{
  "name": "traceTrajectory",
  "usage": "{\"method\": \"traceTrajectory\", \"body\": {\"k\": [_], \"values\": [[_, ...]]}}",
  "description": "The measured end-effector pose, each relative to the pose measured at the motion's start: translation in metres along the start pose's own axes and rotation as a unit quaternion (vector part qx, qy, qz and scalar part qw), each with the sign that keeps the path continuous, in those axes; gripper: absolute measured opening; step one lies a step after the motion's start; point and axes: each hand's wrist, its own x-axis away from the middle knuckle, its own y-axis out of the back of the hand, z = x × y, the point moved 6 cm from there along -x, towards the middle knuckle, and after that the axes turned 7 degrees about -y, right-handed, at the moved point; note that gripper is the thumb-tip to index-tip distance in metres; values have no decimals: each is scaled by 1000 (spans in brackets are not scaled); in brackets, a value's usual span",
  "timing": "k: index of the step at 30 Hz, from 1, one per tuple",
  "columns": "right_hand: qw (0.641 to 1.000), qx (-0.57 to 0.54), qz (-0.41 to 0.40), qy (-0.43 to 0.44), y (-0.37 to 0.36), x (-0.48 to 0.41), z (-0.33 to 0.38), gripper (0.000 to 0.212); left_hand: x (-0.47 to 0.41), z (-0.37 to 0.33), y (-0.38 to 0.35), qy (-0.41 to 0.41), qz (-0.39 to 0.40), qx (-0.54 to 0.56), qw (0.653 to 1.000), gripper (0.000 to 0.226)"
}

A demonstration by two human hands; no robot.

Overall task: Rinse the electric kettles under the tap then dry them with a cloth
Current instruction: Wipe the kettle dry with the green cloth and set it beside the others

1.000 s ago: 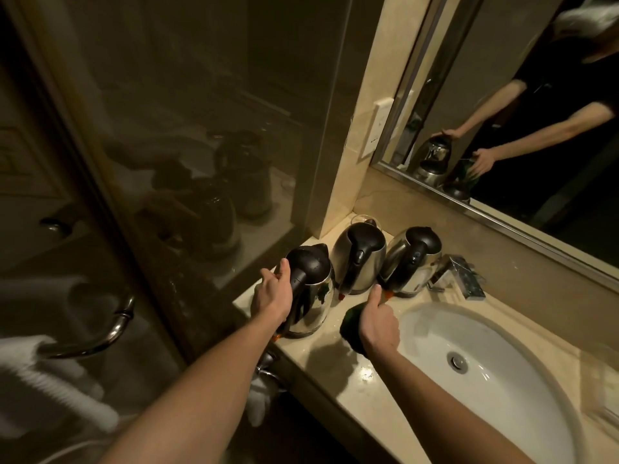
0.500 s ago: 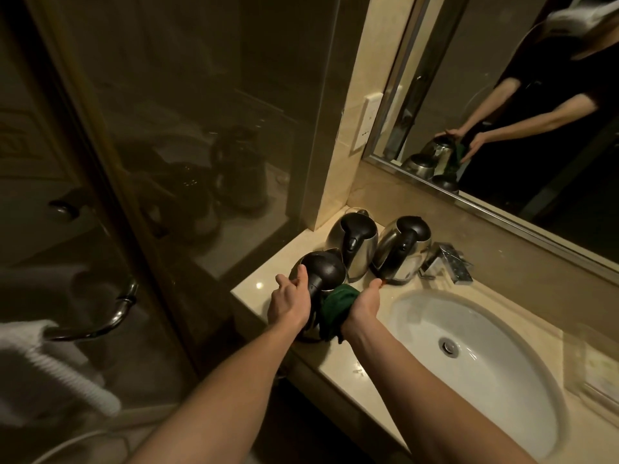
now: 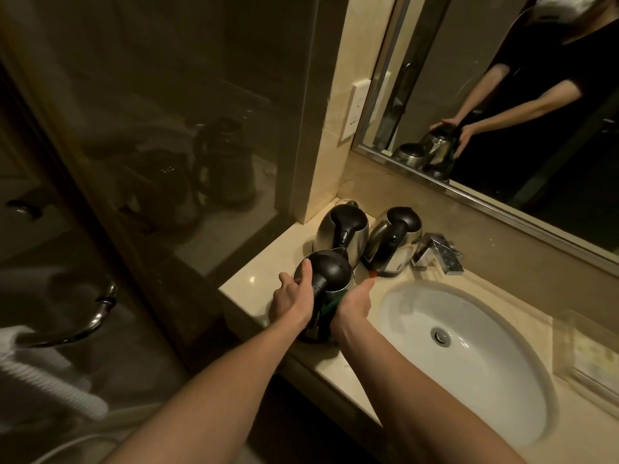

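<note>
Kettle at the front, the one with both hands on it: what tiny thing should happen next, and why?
Probably slide the green cloth round the steel side of the front kettle. The right hand presses the cloth there, the left hand holds the kettle's top, and the kettle stands on the counter, away from the tap, so drying seems due.

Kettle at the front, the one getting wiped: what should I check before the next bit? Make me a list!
1. Left hand grips the front kettle: ok.
2. Right hand presses the green cloth on the kettle's side: ok.
3. Kettle well back from the counter edge: not ok, it looks close.
4. Kettle dry all round: cannot tell, the far side is hidden.
5. Tap off: ok, no stream visible.
6. Two back kettles apart from both hands: ok.
</note>
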Motion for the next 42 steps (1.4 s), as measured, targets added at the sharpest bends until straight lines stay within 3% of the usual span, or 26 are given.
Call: {"method": "traceTrajectory", "body": {"k": [4, 8, 12, 25, 34, 42], "values": [[999, -18, -16, -22, -1, -13, -20, 78, -1, -3, -1, 73, -25, 54, 996, 82], [997, -46, -3, -56, -2, -23, -37, 77, 2, -8, 2, 55, -85, 3, 995, 73], [995, -57, -13, -75, -2, -31, -42, 76, 2, -10, 3, 39, -92, -36, 994, 72], [988, -123, 31, -89, -16, -18, -7, 67, 2, -10, 1, 28, -75, -54, 995, 68], [995, -72, -31, -66, -10, -38, -9, 60, 1, -11, 2, 26, -58, -75, 995, 63], [995, -55, -31, -75, -2, -50, -24, 58, 1, -11, 3, 14, -47, -76, 996, 65]]}}
